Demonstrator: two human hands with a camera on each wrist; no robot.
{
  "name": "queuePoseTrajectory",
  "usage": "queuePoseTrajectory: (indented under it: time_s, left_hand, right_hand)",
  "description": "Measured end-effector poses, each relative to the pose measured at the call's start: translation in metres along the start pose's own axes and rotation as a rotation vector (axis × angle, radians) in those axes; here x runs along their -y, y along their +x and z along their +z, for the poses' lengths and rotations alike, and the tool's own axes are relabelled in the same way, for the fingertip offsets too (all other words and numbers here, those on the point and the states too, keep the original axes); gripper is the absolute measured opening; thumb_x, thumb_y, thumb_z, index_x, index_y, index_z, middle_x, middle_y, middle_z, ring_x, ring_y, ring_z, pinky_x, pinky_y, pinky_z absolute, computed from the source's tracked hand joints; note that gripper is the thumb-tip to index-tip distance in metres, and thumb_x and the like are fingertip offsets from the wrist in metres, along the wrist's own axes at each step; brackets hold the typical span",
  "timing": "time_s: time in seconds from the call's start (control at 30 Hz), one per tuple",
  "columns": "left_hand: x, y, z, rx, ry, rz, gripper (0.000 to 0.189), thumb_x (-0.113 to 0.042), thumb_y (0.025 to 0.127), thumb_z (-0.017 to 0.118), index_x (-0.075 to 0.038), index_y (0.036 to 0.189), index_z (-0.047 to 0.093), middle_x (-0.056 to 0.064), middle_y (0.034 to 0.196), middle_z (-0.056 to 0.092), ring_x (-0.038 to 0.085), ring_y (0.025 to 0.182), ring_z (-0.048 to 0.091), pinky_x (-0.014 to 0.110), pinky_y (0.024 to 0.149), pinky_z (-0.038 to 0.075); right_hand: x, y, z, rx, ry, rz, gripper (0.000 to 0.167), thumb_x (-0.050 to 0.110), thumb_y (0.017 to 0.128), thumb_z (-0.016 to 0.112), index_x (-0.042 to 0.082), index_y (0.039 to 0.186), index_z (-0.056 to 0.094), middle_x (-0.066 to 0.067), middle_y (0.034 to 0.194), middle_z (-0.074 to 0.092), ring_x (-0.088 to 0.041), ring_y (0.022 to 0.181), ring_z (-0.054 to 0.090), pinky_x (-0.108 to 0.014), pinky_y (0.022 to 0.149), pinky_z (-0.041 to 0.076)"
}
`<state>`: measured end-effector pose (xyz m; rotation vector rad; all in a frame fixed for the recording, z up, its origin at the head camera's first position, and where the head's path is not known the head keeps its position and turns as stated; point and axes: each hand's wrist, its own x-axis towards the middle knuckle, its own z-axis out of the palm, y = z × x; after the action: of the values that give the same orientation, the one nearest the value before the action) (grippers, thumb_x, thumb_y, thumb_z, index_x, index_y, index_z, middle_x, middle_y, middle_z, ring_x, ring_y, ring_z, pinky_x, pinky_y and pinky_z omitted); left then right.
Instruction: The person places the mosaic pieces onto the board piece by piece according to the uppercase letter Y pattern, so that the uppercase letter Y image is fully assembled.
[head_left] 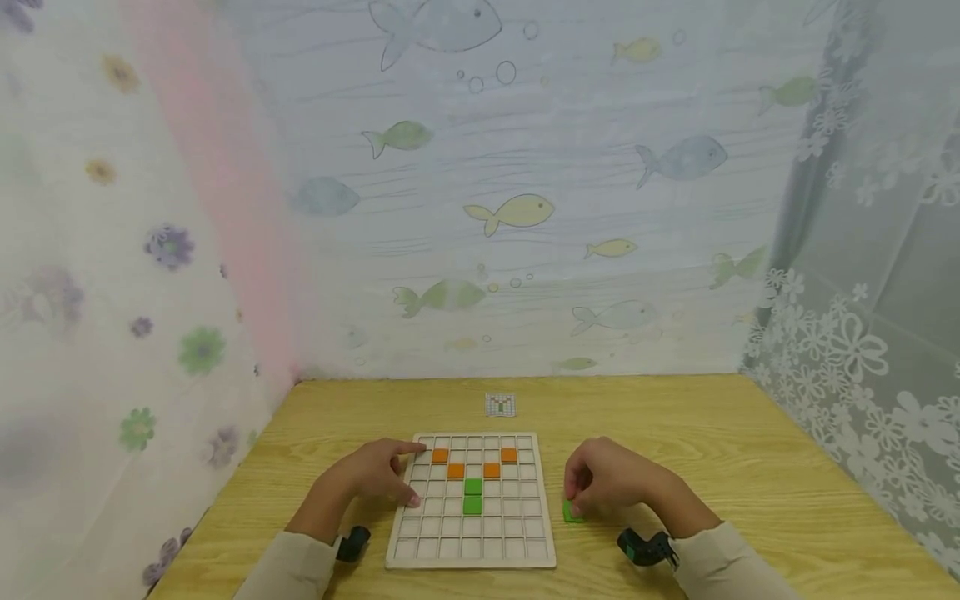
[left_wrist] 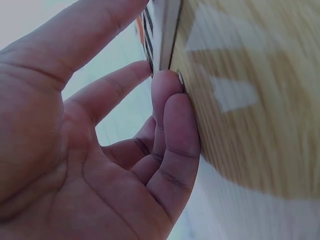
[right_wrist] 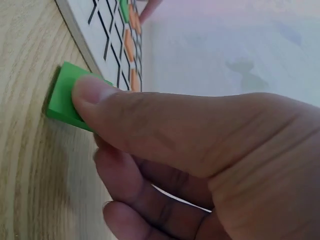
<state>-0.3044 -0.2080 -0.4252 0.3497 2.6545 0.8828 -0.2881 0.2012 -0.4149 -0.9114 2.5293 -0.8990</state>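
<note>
A pale grid board (head_left: 471, 563) lies on the table. Several orange square tiles (head_left: 456, 472) fill cells in a V on it, and two green tiles (head_left: 472, 505) form a column below. My left hand (head_left: 369, 473) rests at the board's left side, thumb and forefinger spread and touching its edge; the left wrist view shows the other fingers bent beside it. To the right of the board, my right hand (head_left: 611, 477) pinches a green square tile (right_wrist: 64, 95) between thumb and fingers, at the tabletop. Part of that tile is hidden under the thumb.
Behind the board, a small card (head_left: 501, 405) printed with a Y-shaped pattern on a grid lies on the wooden table (head_left: 675, 417). Fish-printed sheeting (head_left: 517, 250) hangs at the back, with flower-printed sheets on both sides.
</note>
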Motion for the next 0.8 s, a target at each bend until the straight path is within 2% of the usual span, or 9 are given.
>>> queuePoseTrajectory:
  time_s: [0.3, 0.57, 0.7, 0.8]
  left_hand:
    - [0.001, 0.002, 0.001, -0.013, 0.016, 0.004, 0.086, -0.026, 0.072, 0.097, -0.024, 0.149, 0.059, 0.006, 0.098, 0.060, 0.022, 0.085, 0.054, 0.040, 0.072, 0.045]
    - [0.001, 0.002, 0.002, -0.018, 0.021, -0.014, 0.085, -0.026, 0.072, 0.097, -0.025, 0.149, 0.059, 0.005, 0.098, 0.061, 0.022, 0.086, 0.055, 0.040, 0.074, 0.047]
    - [0.001, 0.003, 0.001, -0.019, 0.034, -0.010, 0.085, -0.027, 0.072, 0.097, -0.026, 0.149, 0.059, 0.005, 0.100, 0.061, 0.022, 0.087, 0.055, 0.041, 0.075, 0.047]
    - [0.001, 0.004, 0.000, -0.018, 0.040, -0.009, 0.085, -0.027, 0.072, 0.097, -0.026, 0.149, 0.059, 0.005, 0.100, 0.061, 0.021, 0.088, 0.055, 0.041, 0.076, 0.048]
  right_hand:
    - [0.005, 0.006, -0.007, -0.017, -0.026, -0.046, 0.012, 0.010, 0.086, 0.085, 0.019, 0.081, 0.077, 0.007, 0.079, 0.073, -0.009, 0.069, 0.066, -0.026, 0.064, 0.054]
    - [0.016, 0.020, -0.007, -0.033, -0.039, -0.071, 0.012, 0.014, 0.088, 0.084, 0.022, 0.083, 0.077, 0.009, 0.077, 0.071, -0.008, 0.067, 0.064, -0.027, 0.064, 0.054]
    - [0.023, 0.028, -0.006, -0.039, -0.042, -0.086, 0.005, 0.014, 0.090, 0.082, 0.019, 0.091, 0.080, 0.009, 0.078, 0.070, -0.007, 0.067, 0.062, -0.027, 0.064, 0.053]
    - [0.030, 0.034, -0.004, -0.041, -0.056, -0.104, 0.009, 0.015, 0.092, 0.080, 0.017, 0.100, 0.081, 0.008, 0.078, 0.069, -0.006, 0.067, 0.059, -0.026, 0.065, 0.052]
